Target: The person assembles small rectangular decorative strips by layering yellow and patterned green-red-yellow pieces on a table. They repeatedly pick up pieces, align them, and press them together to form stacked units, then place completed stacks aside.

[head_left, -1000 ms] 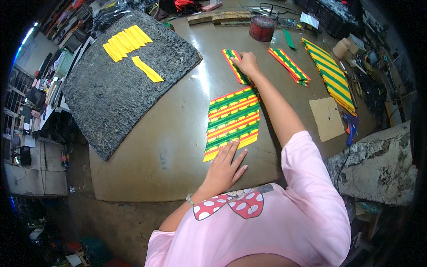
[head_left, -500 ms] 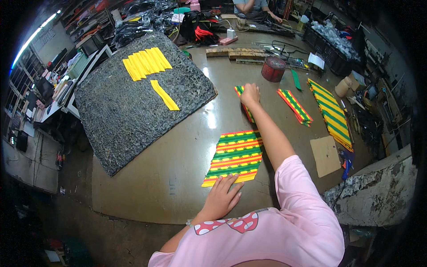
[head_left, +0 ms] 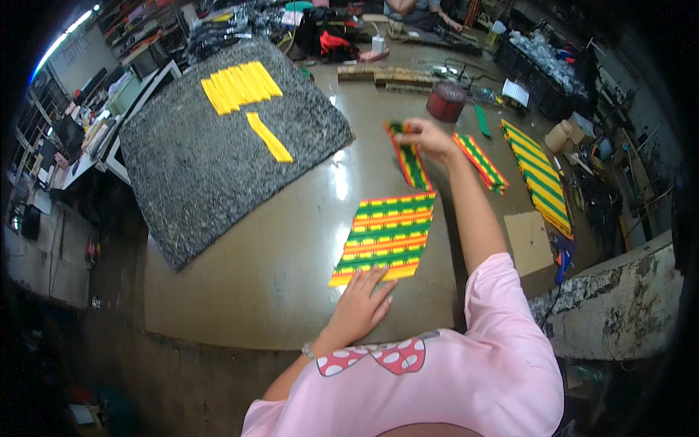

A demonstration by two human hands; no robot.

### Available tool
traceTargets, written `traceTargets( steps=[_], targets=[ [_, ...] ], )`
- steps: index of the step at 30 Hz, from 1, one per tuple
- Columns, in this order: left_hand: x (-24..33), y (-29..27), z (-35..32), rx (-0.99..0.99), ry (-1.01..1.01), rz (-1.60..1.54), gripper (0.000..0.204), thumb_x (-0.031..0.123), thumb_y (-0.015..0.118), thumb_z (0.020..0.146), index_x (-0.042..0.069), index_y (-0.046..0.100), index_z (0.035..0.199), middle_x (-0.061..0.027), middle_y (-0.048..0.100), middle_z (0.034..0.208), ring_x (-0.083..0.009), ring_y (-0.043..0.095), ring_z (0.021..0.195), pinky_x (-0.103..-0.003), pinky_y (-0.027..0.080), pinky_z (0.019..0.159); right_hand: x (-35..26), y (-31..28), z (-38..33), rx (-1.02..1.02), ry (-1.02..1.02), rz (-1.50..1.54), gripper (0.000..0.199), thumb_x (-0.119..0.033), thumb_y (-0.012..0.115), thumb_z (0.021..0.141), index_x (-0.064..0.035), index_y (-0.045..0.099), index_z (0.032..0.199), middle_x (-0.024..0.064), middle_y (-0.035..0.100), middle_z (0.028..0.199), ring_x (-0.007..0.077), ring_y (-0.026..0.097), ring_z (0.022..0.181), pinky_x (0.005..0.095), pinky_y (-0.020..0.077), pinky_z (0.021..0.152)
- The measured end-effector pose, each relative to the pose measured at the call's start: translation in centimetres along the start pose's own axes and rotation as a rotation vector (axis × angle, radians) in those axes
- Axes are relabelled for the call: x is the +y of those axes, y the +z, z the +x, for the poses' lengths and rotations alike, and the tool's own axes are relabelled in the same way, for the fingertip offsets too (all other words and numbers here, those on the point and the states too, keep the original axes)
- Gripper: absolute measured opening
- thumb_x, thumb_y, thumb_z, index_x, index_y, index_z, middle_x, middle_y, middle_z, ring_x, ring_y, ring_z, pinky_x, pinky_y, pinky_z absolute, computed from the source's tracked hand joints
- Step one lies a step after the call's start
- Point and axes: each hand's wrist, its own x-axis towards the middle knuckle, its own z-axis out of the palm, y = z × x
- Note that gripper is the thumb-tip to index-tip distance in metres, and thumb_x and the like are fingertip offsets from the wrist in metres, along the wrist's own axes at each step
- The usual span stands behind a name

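Striped strip (head_left: 409,156), narrow and banded in green, yellow and red, sits just above the middle of the frame on the brown table (head_left: 291,240). Its upper end is pinched in the right hand (head_left: 426,138), fingers closed around it; the lower part runs down toward the woven mat, and whether it touches the table cannot be told.

Woven mat (head_left: 384,238), a rectangular panel of the same striped bands, lies flat at the centre of the frame, just below the strip. The left hand (head_left: 362,306) rests palm down at the mat's lower edge, fingers spread and flat, fingertips touching the mat, gripping nothing.

To the right of the raised hand lies a second narrow striped strip (head_left: 480,162), and further right a longer striped panel (head_left: 537,176), well apart from the mat. A red round tin (head_left: 445,102) stands near the upper centre, above the right hand. A plain cardboard piece (head_left: 529,242) lies at the right of the mat.

Upper left of the frame holds a dark speckled board (head_left: 204,175) carrying a row of yellow strips (head_left: 240,86) and one single yellow strip (head_left: 269,137) below them.
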Motion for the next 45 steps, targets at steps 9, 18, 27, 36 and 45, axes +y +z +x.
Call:
traceTargets(
  steps=[9, 18, 27, 36, 45],
  targets=[
    [0.3, -0.3, -0.4, 0.005, -0.038, -0.072, 0.040, 0.020, 0.060, 0.094, 0.013, 0.057, 0.134, -0.0152, 0.047, 0.147, -0.0366, 0.042, 0.138, -0.053, 0.029, 0.116, -4.6, -4.1, -10.8, 0.464, -0.563, 0.646, 0.020, -0.018, 0.068, 0.095, -0.0072, 0.066, 0.112, 0.0069, 0.072, 0.102, 0.0153, 0.068, 0.087, 0.0319, 0.0562, 0.078],
    [0.7, -2.2, -1.9, 0.197, -0.107, -0.173, 0.026, 0.010, 0.066, 0.088, 0.008, 0.067, 0.113, -0.0105, 0.062, 0.122, -0.0314, 0.057, 0.117, -0.046, 0.041, 0.101, -6.0, -2.4, -20.0, 0.384, -0.123, 0.086, 0.022, -0.019, 0.065, 0.098, -0.0015, 0.065, 0.112, -0.0001, 0.066, 0.102, 0.0060, 0.059, 0.090, 0.0216, 0.0490, 0.081],
    [-2.4, -4.8, -4.6, 0.495, -0.523, 0.045, 0.013, 0.012, 0.070, 0.086, 0.009, 0.072, 0.098, -0.0050, 0.065, 0.108, -0.0254, 0.057, 0.103, -0.039, 0.042, 0.091, -3.3, 17.2, -21.3, -0.346, 0.303, 0.001, 0.025, -0.019, 0.075, 0.090, 0.0025, 0.071, 0.103, 0.0046, 0.070, 0.087, 0.0073, 0.061, 0.078, 0.0253, 0.0506, 0.069],
    [-2.6, -4.4, -4.6, 0.431, -0.626, -0.022, 0.011, 0.019, 0.070, 0.088, 0.009, 0.072, 0.093, -0.0029, 0.064, 0.111, -0.0258, 0.052, 0.110, -0.040, 0.037, 0.096, -2.5, 22.3, -17.9, -0.215, 0.292, -0.258, 0.028, -0.025, 0.075, 0.088, 0.0026, 0.070, 0.092, 0.0102, 0.070, 0.075, 0.0139, 0.064, 0.068, 0.0299, 0.0512, 0.064],
    [-2.5, -4.4, -4.4, 0.426, -0.677, -0.063, 0.010, 0.018, 0.072, 0.086, 0.011, 0.072, 0.094, -0.0036, 0.063, 0.114, -0.0266, 0.050, 0.114, -0.041, 0.035, 0.100, -2.5, 22.3, -17.5, -0.266, 0.317, -0.387, 0.027, -0.030, 0.076, 0.085, -0.0035, 0.075, 0.091, 0.0100, 0.068, 0.073, 0.0194, 0.064, 0.064, 0.0344, 0.0498, 0.061]
  ],
)
